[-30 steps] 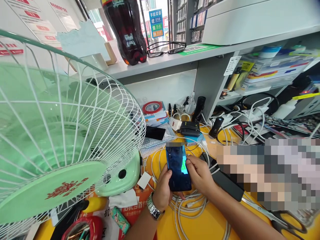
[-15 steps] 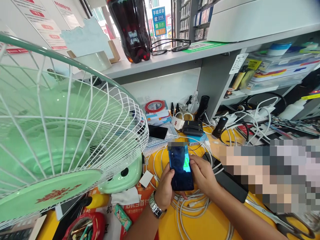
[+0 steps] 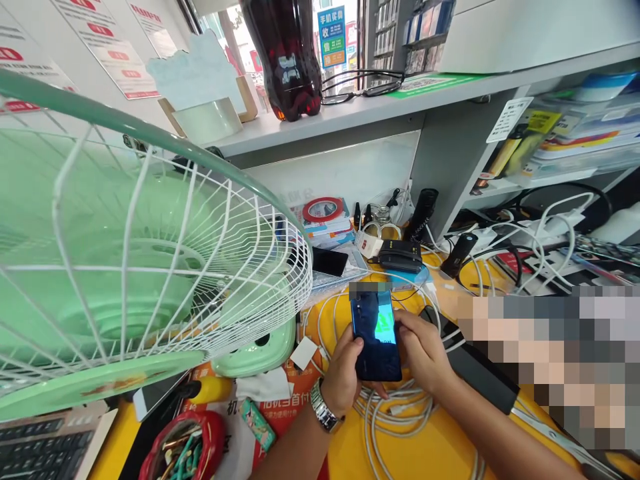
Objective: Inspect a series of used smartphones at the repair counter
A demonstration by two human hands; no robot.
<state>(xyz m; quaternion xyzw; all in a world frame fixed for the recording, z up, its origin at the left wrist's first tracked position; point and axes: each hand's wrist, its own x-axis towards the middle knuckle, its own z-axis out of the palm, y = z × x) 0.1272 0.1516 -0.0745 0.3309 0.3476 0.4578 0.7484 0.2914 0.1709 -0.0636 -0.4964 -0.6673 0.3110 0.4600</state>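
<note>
A dark blue smartphone (image 3: 373, 353) is held upright over the yellow desk top, its glossy face toward me with a bright green and blue patch on its right side. My left hand (image 3: 344, 370), with a silver watch (image 3: 324, 407) on the wrist, grips its left edge, thumb on the face. On the opposite edge, my right hand (image 3: 423, 347) closes its thumb and fingers on the phone. Beneath both hands lies a coil of white cable (image 3: 395, 417). Some fingers are hidden behind the phone.
A green caged fan (image 3: 150, 267) fills the left side. Ahead stands a grey shelf (image 3: 345, 123) bearing a cola bottle (image 3: 287, 60) and glasses (image 3: 370, 87). A red bowl (image 3: 213, 443) sits front left, scissors (image 3: 555, 433) at right. A pixelated area covers the right edge.
The whole view has shifted, so most things sit further right in the picture. Both hands keep hold of the smartphone, and the bright patch on its face looks wider.
</note>
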